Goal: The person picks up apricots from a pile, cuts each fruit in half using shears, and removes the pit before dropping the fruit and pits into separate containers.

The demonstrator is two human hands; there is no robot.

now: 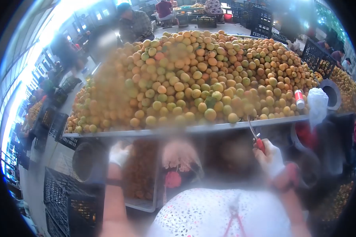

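Observation:
A big heap of yellow-orange apricots (197,75) with some greenish ones lies on a table with a metal front edge (178,130). My right hand (269,158), partly covered in white, is closed round the red handle of a slim metal hand tool (252,128). Its thin metal end points up over the table edge at the nearest fruit. My left hand (120,153), in white, is below the edge on the left, its fingers blurred. Beside it is a tray (155,193) of brownish-orange pieces (139,170).
On the right edge of the table are a red-and-white bottle (299,99) and a white plastic bag (317,104). Black crates (63,197) stand at lower left. A person in a checked shirt (137,27) sits behind the heap. A patterned white garment (217,211) covers my lap.

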